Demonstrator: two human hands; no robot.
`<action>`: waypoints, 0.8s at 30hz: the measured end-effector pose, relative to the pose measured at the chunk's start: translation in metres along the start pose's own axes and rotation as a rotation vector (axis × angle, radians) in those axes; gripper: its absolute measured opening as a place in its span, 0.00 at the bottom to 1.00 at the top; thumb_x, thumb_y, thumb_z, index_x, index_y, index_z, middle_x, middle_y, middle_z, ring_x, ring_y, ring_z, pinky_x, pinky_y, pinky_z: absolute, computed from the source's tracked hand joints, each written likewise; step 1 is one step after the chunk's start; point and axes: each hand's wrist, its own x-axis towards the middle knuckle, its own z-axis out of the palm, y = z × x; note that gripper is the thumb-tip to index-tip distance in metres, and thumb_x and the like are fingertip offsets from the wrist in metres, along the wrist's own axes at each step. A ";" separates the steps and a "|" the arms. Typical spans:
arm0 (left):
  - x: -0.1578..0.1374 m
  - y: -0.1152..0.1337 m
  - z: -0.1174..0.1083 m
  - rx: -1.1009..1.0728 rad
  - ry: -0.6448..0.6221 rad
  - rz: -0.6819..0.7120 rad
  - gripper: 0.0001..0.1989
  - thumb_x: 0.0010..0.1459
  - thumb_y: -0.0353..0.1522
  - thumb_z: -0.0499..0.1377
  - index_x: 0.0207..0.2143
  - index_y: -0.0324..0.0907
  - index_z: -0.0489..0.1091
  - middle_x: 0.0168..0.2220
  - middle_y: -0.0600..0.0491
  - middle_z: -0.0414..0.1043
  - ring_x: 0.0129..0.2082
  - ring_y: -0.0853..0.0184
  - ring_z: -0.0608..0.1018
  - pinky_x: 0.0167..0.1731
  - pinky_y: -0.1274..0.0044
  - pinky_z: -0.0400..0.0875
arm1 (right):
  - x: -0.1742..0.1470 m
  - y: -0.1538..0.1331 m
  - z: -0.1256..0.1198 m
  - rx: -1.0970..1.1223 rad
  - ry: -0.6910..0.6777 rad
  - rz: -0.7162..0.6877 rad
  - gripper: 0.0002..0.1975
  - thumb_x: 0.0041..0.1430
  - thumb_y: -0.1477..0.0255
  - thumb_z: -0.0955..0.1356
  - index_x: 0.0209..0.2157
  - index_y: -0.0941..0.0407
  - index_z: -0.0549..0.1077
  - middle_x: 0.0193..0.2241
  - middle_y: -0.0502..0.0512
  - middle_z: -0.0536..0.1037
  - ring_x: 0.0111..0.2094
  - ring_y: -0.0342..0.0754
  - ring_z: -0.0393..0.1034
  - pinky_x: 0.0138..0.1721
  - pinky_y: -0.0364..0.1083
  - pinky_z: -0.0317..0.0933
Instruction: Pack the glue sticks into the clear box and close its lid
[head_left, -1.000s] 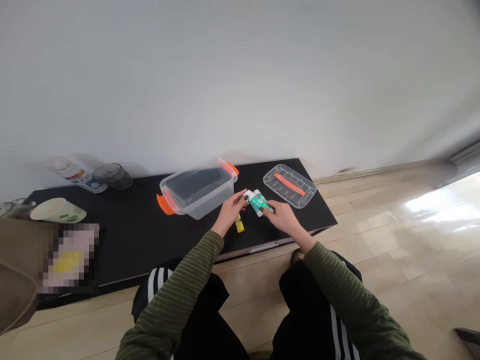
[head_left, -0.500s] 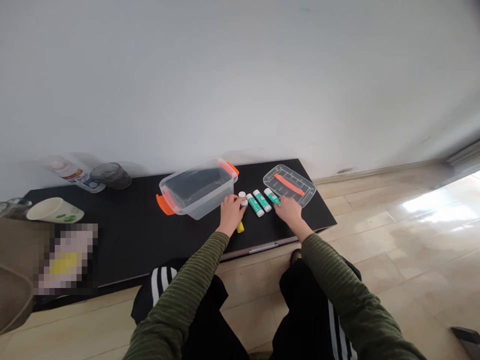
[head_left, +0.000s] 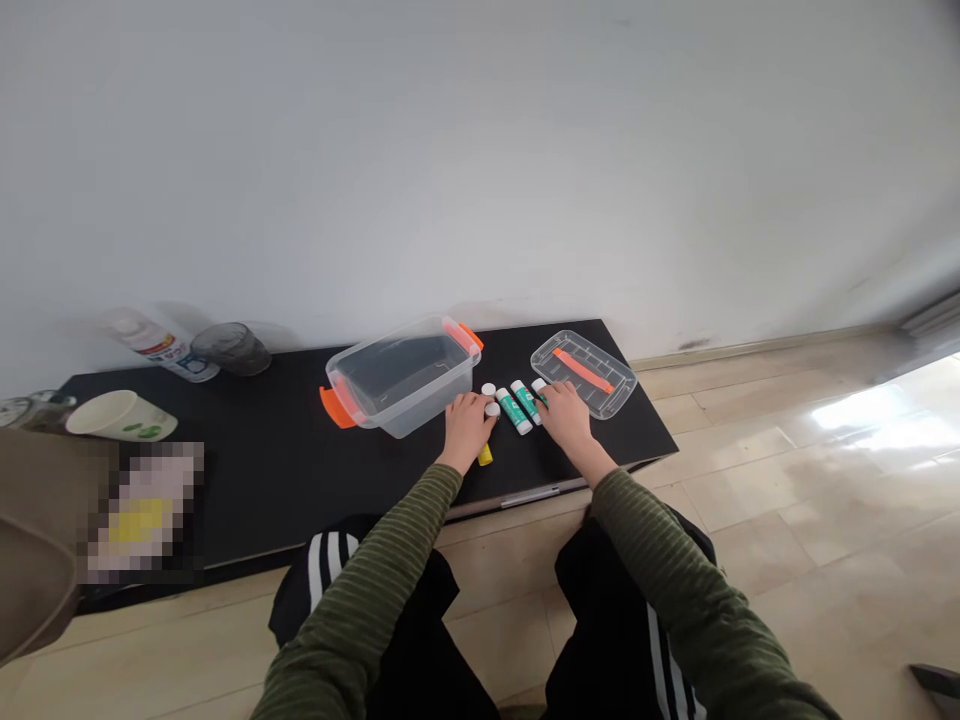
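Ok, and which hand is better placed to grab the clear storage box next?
Probably the left. The left hand is just beside the clear storage box, while the right hand is farther off, at the rightmost green-and-white glue stick, near the lid.

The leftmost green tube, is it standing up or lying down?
Lying down: the tube stretches lengthwise on the black table, its printed side facing up.

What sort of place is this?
Probably a room in a home, though a small office is possible: a low black table set against a plain wall, with a pale tiled floor.
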 end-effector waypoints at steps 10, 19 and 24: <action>-0.003 0.005 -0.028 -0.680 0.079 -0.154 0.10 0.52 0.30 0.63 0.39 0.44 0.70 0.44 0.48 0.76 0.45 0.58 0.76 0.48 0.65 0.66 | 0.008 -0.015 0.011 -0.083 -0.123 0.055 0.13 0.65 0.65 0.65 0.42 0.58 0.77 0.44 0.65 0.78 0.52 0.58 0.65 0.42 0.48 0.64; -0.007 0.010 -0.026 -1.334 0.014 -0.309 0.20 0.50 0.39 0.70 0.42 0.39 0.71 0.44 0.46 0.77 0.42 0.63 0.78 0.50 0.66 0.70 | 0.003 -0.015 -0.002 -0.009 -0.082 0.072 0.13 0.65 0.66 0.64 0.43 0.57 0.76 0.45 0.65 0.78 0.53 0.57 0.66 0.43 0.48 0.63; -0.006 0.012 -0.033 -1.559 -0.030 -0.398 0.16 0.54 0.39 0.68 0.40 0.39 0.72 0.44 0.45 0.78 0.43 0.63 0.80 0.52 0.67 0.70 | -0.013 -0.018 -0.014 0.145 -0.038 0.053 0.14 0.66 0.64 0.63 0.47 0.57 0.73 0.41 0.60 0.79 0.45 0.53 0.72 0.41 0.46 0.61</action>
